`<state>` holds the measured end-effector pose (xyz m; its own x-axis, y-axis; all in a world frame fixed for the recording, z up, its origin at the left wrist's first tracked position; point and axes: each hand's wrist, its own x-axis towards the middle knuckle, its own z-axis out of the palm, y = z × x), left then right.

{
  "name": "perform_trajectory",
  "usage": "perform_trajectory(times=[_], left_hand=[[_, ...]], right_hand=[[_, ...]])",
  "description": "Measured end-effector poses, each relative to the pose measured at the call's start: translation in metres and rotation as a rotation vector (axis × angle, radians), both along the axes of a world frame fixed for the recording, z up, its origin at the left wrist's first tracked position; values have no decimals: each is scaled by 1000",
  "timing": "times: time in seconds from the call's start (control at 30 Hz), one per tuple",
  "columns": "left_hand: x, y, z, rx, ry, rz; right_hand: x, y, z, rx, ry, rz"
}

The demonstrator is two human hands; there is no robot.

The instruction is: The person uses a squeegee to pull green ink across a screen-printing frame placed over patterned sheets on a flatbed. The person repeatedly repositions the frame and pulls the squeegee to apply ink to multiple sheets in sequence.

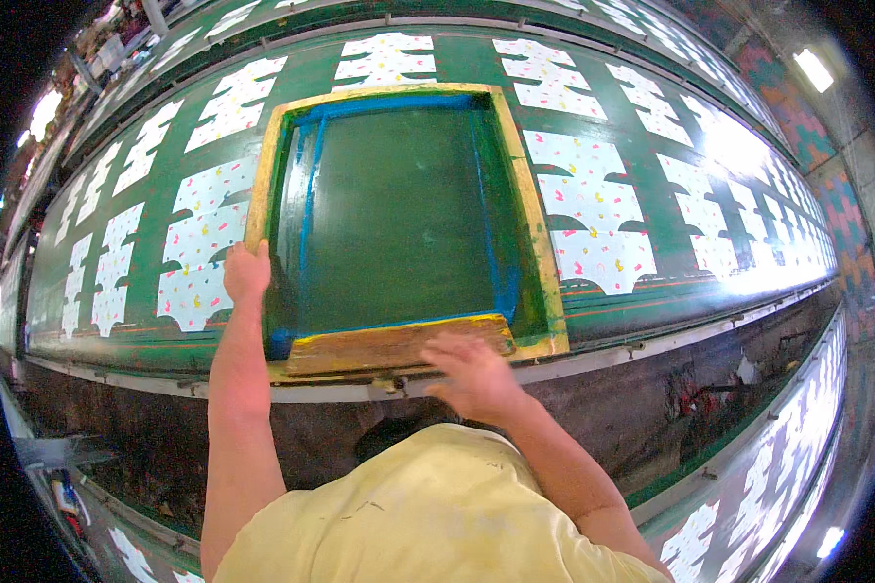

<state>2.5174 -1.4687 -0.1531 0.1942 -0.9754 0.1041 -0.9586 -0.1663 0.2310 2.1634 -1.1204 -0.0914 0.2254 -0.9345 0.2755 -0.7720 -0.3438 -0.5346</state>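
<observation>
A screen-printing frame (262,185) with yellow-stained wooden bars lies on the long green table in front of me. Its dark green mesh (394,209) is bordered by blue strips. My left hand (247,272) is closed round the frame's left bar, near the front corner. Along the inside of the near bar rests a wooden squeegee (369,348), its upper edge stained yellow. Over the squeegee's right end is my right hand (474,374), slightly blurred, fingers stretched out and holding nothing; whether it touches the wood I cannot tell.
White fabric pieces (593,209) with small coloured prints lie in rows on the green table (476,58), on both sides of the frame and beyond it. A metal rail (612,355) runs along the near edge. Another table with white pieces (758,486) stands behind me at right.
</observation>
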Motion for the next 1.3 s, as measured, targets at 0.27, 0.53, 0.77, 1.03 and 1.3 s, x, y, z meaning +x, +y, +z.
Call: perform_trajectory(times=[0.27, 0.53, 0.77, 1.03, 1.3], left_hand=[[-7, -10, -2, 25, -61, 79], [7, -22, -8, 38, 153, 21], [21, -27, -14, 28, 245, 12], [35, -37, -23, -25, 420, -94], [-40, -31, -4, -11, 414, -100]], right_hand=[[-151, -20, -28, 7, 117, -705], [-175, -86, -47, 257, 28, -808], [-165, -115, -34, 265, 9, -891], [-178, -109, 12, 161, -11, -816], [-279, -93, 18, 183, -69, -855]])
